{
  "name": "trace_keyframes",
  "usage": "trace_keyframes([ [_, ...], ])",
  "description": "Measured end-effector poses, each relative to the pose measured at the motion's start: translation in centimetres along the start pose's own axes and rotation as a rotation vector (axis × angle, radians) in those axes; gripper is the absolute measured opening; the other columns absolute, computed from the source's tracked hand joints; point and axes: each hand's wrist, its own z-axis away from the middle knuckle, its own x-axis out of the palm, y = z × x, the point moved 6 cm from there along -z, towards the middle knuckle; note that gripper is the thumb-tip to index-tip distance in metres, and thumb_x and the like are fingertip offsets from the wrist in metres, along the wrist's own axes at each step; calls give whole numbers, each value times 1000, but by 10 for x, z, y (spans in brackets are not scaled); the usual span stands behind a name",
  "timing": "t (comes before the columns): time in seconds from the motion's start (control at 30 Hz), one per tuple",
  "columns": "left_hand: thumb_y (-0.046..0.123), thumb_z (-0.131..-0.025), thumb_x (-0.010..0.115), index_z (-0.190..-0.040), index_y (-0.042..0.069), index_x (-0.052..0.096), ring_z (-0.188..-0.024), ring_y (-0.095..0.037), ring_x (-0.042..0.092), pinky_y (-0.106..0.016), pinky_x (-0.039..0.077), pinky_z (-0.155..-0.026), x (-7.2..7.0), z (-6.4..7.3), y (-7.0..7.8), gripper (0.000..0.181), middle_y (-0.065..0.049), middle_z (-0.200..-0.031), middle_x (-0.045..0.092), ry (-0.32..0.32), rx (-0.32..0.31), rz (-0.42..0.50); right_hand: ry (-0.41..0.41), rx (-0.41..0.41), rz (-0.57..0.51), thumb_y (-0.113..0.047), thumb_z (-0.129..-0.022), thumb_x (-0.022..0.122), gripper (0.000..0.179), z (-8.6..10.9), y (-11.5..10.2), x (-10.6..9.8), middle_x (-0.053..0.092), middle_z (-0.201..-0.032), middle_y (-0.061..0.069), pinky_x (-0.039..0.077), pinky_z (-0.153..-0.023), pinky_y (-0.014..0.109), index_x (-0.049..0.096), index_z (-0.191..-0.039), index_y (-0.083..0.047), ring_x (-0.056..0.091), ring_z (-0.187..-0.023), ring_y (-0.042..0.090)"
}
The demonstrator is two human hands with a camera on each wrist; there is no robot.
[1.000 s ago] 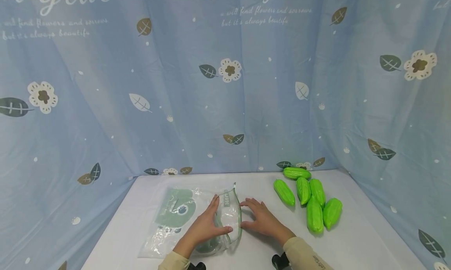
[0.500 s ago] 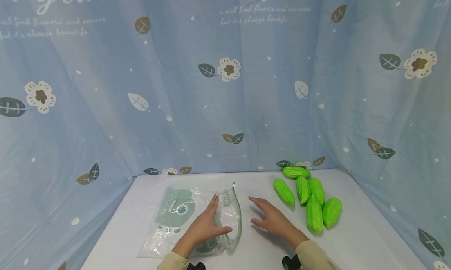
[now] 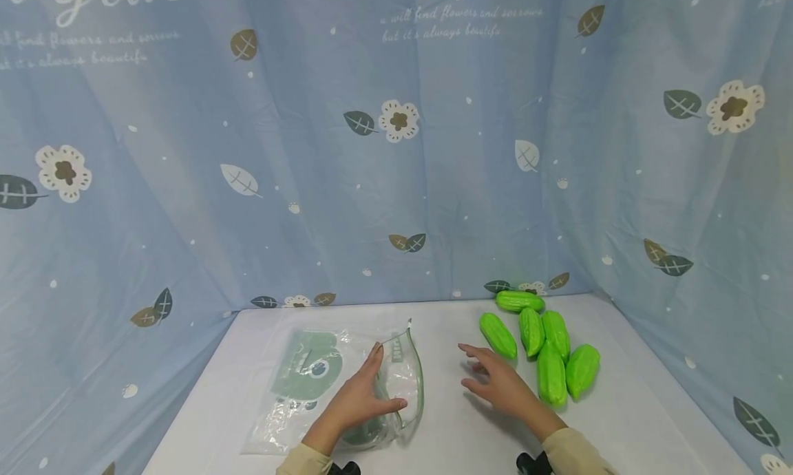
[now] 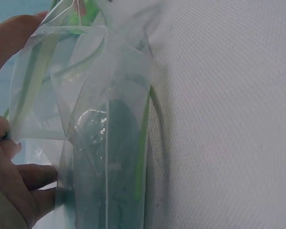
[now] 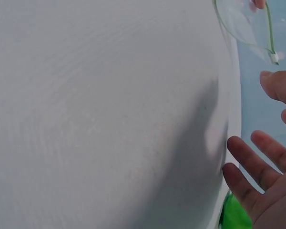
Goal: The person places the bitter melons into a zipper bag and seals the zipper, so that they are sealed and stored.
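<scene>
The clear bag (image 3: 312, 368) on the worktop (image 3: 449, 437), touched by the spread left hand (image 3: 361, 396), is already opened, while 6 green gourds (image 3: 551, 375) are left outside, near the empty, relaxed right hand (image 3: 504, 387).

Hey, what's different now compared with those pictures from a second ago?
The right hand has left the clear zip bag's open mouth and moved right, toward the green ridged gourds. The left hand stays at the bag's mouth; bag and gourds lie as before.
</scene>
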Motion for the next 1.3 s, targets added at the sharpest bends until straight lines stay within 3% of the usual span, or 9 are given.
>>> trace_keyframes([
  [0.5, 65, -79, 77, -163, 2, 15, -147, -44, 32, -63, 37, -111, 2, -1, -2, 121, -15, -169, 13, -14, -5, 5, 118, -7, 26, -12, -91, 78, 57, 1, 6, -29, 65, -123, 13, 59, -81, 36, 58, -144, -16, 66, -96, 21],
  [0.83, 66, -80, 76, -163, 2, 14, -147, -42, 32, -62, 38, -111, 1, 1, -3, 122, -15, -170, 12, -18, -19, -7, 224, -6, 131, -12, -90, 78, 44, -9, 16, -55, 64, -102, 6, 56, -76, 38, 67, -133, -11, 61, -89, 17],
  [0.97, 66, -80, 76, -163, 3, 14, -147, -42, 32, -62, 38, -111, 2, 0, -3, 121, -15, -170, 13, -16, -18, -5, 271, -16, 150, -11, -89, 79, 44, -13, 26, -62, 65, -105, 9, 56, -79, 43, 68, -131, -8, 63, -93, 23],
  [1.1, 65, -80, 76, -163, 3, 15, -147, -42, 31, -63, 37, -111, 2, 0, -1, 121, -15, -169, 13, -14, -17, -1, 292, -3, 173, -13, -90, 78, 43, -16, 34, -68, 64, -120, 17, 54, -88, 54, 68, -132, -8, 61, -108, 35],
  [1.3, 65, -79, 76, -163, 2, 15, -147, -43, 32, -63, 37, -111, 3, 0, -1, 121, -16, -169, 13, -13, -14, -5, 252, 27, 174, -14, -93, 76, 43, -22, 39, -71, 57, -134, 25, 52, -92, 59, 66, -134, -5, 59, -118, 45],
])
